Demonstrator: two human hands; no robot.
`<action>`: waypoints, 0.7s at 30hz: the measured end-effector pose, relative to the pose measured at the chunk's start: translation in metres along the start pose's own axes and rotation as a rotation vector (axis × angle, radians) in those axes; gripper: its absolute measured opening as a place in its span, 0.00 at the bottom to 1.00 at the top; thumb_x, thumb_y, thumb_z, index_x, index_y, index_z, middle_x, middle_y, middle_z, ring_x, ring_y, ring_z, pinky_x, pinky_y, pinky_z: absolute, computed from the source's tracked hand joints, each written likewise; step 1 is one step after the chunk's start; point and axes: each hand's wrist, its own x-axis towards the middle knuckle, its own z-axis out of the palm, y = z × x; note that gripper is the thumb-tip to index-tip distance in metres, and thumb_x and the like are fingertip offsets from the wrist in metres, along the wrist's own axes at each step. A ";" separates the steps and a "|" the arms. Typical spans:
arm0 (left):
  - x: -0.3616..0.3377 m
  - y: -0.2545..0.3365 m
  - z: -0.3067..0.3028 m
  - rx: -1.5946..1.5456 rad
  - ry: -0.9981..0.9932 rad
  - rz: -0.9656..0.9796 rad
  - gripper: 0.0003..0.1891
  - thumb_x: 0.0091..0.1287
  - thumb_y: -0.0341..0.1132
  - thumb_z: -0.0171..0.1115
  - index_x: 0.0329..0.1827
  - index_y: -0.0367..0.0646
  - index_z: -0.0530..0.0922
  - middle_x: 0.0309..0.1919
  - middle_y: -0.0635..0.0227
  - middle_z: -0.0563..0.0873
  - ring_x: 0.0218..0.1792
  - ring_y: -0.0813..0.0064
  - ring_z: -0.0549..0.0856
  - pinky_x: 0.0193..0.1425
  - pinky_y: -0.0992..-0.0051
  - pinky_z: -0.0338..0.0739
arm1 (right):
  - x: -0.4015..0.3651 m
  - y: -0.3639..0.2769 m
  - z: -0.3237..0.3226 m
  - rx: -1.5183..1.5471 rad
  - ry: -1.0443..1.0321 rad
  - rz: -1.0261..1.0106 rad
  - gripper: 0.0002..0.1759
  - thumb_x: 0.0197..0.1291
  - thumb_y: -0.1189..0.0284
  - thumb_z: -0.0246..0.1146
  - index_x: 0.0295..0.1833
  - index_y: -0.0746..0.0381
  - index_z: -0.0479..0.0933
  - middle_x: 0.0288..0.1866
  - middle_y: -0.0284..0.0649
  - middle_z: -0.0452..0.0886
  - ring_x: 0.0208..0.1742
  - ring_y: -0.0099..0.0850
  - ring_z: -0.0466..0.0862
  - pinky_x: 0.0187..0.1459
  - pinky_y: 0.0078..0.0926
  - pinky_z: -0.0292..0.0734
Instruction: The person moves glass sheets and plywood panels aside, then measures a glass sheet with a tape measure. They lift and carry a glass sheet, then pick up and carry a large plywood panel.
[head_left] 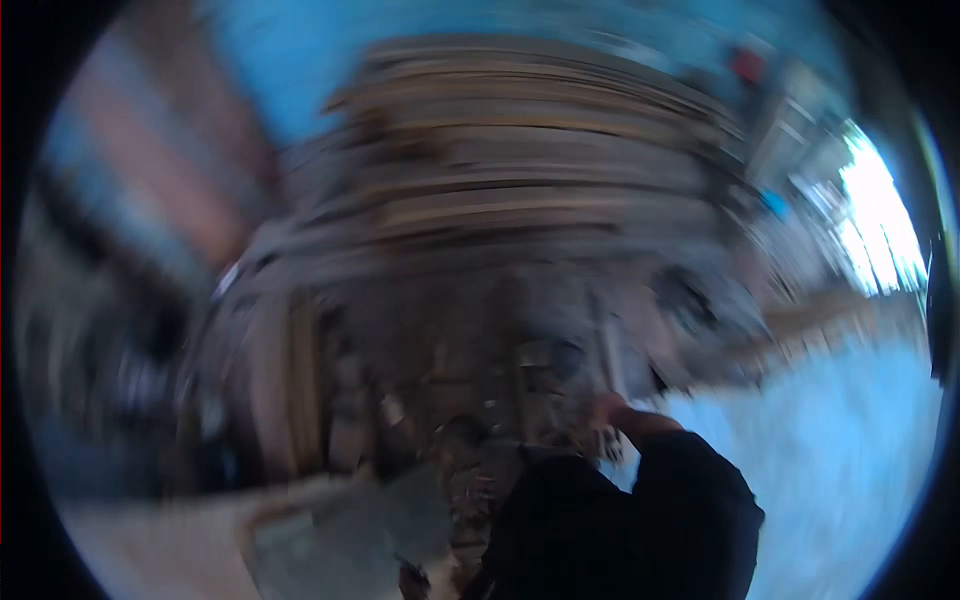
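My bare right hand [607,409], too blurred to tell its grip, extends from a black cloth sleeve [695,490]; long brown stacked boards [540,138] lie beyond. I cannot make out my left hand.

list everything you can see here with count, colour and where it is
long stacked pieces, likely boards: several, brown and grey, upper middle
wall: 1, blue, top, behind the stack
red thing: 1, red, upper right, too blurred to name
small blue thing: 1, bright blue, right
bright patch: 1, white, right edge
pale surface: 1, light blue, lower right
upright strip: 1, yellowish brown, left of middle
flat panel: 1, grey-green, lower left
small patterned thing: 1, black and white, just below the right grip
sleeve: 1, black, bottom, right of middle
right grip: 1, bare, lower middle, blurred
left grip: cannot be made out
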 end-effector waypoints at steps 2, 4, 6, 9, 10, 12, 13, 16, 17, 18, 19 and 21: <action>-0.041 -0.042 0.007 -0.248 0.161 -0.006 0.16 0.79 0.53 0.54 0.48 0.50 0.76 0.32 0.66 0.83 0.25 0.70 0.82 0.27 0.69 0.80 | 0.062 -0.015 -0.003 -0.051 -0.155 -0.151 0.47 0.59 0.36 0.60 0.79 0.50 0.69 0.78 0.54 0.71 0.79 0.47 0.69 0.79 0.44 0.62; -0.067 -0.105 0.003 -0.044 0.263 0.054 0.15 0.77 0.47 0.55 0.45 0.47 0.86 0.36 0.62 0.86 0.34 0.70 0.84 0.39 0.67 0.80 | 0.155 -0.025 0.013 0.009 0.129 -0.531 0.57 0.55 0.23 0.59 0.72 0.61 0.76 0.70 0.57 0.77 0.74 0.49 0.75 0.74 0.47 0.69; -0.104 -0.176 0.019 0.150 0.423 0.034 0.22 0.79 0.47 0.49 0.65 0.47 0.83 0.56 0.64 0.88 0.56 0.68 0.86 0.61 0.63 0.79 | 0.161 -0.105 -0.073 -0.123 -0.026 -0.468 0.46 0.59 0.30 0.63 0.58 0.64 0.84 0.56 0.56 0.86 0.60 0.51 0.84 0.61 0.47 0.77; -0.180 -0.276 0.099 -0.600 0.838 0.258 0.21 0.71 0.56 0.65 0.42 0.47 0.89 0.36 0.67 0.88 0.34 0.74 0.84 0.40 0.69 0.81 | 0.168 -0.219 -0.151 -0.090 0.068 -0.879 0.36 0.66 0.39 0.65 0.45 0.68 0.85 0.39 0.53 0.88 0.45 0.53 0.86 0.50 0.46 0.78; -0.204 -0.300 0.120 -0.570 0.942 -0.086 0.19 0.69 0.54 0.66 0.38 0.46 0.87 0.32 0.69 0.87 0.30 0.72 0.83 0.34 0.68 0.80 | 0.156 -0.257 -0.170 -0.236 0.016 -0.971 0.36 0.66 0.39 0.65 0.45 0.68 0.85 0.39 0.53 0.88 0.45 0.53 0.86 0.50 0.46 0.78; -0.244 -0.345 0.176 -0.914 0.952 -0.150 0.16 0.67 0.52 0.64 0.36 0.48 0.85 0.28 0.68 0.86 0.28 0.70 0.84 0.31 0.66 0.79 | 0.130 -0.319 -0.187 -0.311 0.134 -0.879 0.28 0.72 0.49 0.64 0.45 0.68 0.85 0.38 0.53 0.87 0.44 0.51 0.86 0.49 0.45 0.77; -0.258 -0.369 0.213 -1.008 0.988 -0.174 0.16 0.67 0.52 0.64 0.36 0.48 0.85 0.28 0.68 0.86 0.28 0.70 0.84 0.31 0.66 0.79 | 0.122 -0.349 -0.184 -0.394 0.119 -0.939 0.28 0.72 0.49 0.64 0.45 0.68 0.85 0.38 0.53 0.87 0.44 0.51 0.86 0.49 0.45 0.77; -0.267 -0.453 0.292 -1.400 0.739 -0.303 0.18 0.56 0.55 0.64 0.32 0.48 0.79 0.21 0.63 0.81 0.20 0.65 0.82 0.24 0.59 0.76 | 0.103 -0.420 -0.147 -0.729 0.146 -0.928 0.24 0.71 0.55 0.67 0.47 0.69 0.83 0.44 0.47 0.88 0.47 0.44 0.86 0.55 0.43 0.77; -0.272 -0.463 0.321 -1.476 0.709 -0.331 0.18 0.57 0.55 0.64 0.36 0.49 0.79 0.24 0.63 0.82 0.22 0.66 0.83 0.27 0.59 0.77 | 0.073 -0.431 -0.127 -0.676 0.168 -0.987 0.22 0.71 0.57 0.67 0.49 0.69 0.83 0.46 0.48 0.88 0.49 0.44 0.86 0.57 0.43 0.77; -0.278 -0.462 0.350 -1.544 0.678 -0.356 0.19 0.57 0.55 0.65 0.40 0.50 0.79 0.27 0.63 0.83 0.24 0.66 0.83 0.31 0.59 0.78 | 0.050 -0.439 -0.107 -0.617 0.185 -1.040 0.21 0.72 0.58 0.67 0.50 0.68 0.84 0.48 0.48 0.88 0.51 0.44 0.86 0.59 0.44 0.77; -0.281 -0.460 0.377 -1.608 0.631 -0.376 0.20 0.58 0.55 0.66 0.44 0.51 0.78 0.30 0.63 0.85 0.26 0.67 0.83 0.34 0.59 0.79 | 0.036 -0.444 -0.086 -0.656 0.181 -1.060 0.21 0.72 0.58 0.67 0.50 0.68 0.84 0.48 0.48 0.88 0.51 0.44 0.86 0.59 0.44 0.77; -0.260 -0.481 0.418 -1.698 0.466 -0.449 0.21 0.59 0.55 0.67 0.46 0.51 0.78 0.34 0.62 0.86 0.29 0.68 0.83 0.38 0.58 0.80 | 0.003 -0.458 -0.030 -0.755 0.056 -1.114 0.21 0.71 0.57 0.67 0.53 0.67 0.84 0.52 0.50 0.87 0.55 0.44 0.86 0.63 0.44 0.76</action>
